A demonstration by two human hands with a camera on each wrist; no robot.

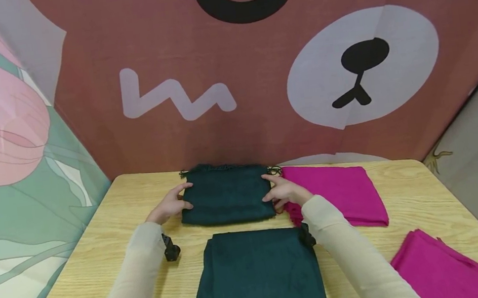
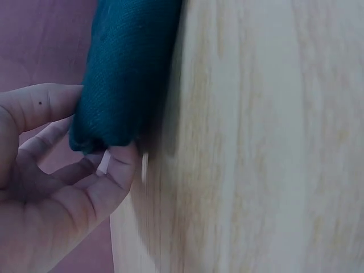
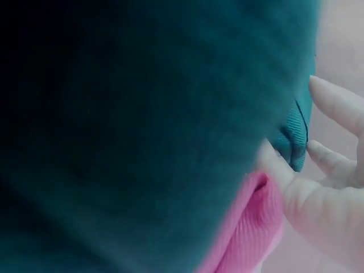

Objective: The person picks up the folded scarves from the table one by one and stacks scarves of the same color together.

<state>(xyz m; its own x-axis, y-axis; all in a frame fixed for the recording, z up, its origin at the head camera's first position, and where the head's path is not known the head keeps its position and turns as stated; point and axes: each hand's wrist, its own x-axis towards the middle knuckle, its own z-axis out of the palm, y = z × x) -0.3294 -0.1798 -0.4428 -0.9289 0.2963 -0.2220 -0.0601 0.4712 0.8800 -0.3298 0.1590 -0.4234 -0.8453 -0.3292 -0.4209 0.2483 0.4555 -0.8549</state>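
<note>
Nearest the person, a folded dark green knitted cloth (image 1: 259,275) is lying flat on the pale wooden desk (image 1: 101,265), between the two cream sleeves. To its right, at the near corner, a folded magenta cloth (image 1: 446,267) is resting partly out of frame.

Just beyond the near green piece, both hands are working on a second, smaller folded dark green cloth (image 1: 227,199). The left hand (image 1: 170,207) is cupping its left edge: the left wrist view shows the thumb above and the curled fingers (image 2: 114,170) below the rounded fold (image 2: 122,74), pinching it lightly. The right hand (image 1: 285,194) is doing the same on the right edge, its fingers (image 3: 335,102) bent around the cloth's corner, with the frayed edge of another magenta cloth (image 1: 338,191) touching it underneath, as the right wrist view shows in pink.

The step in hand appears to be squaring up or taking hold of this far green cloth at both sides, perhaps to lift it and stack it with the near green one; I cannot tell whether it is already leaving the desk. The next move would call for an even grip on both ends so the folds are not slipping open, and for keeping the right fingers clear of the magenta fringe so that cloth is not being dragged along.

Farthest back, a brown printed backdrop with a bear face (image 1: 363,64) is hanging behind the desk.
</note>
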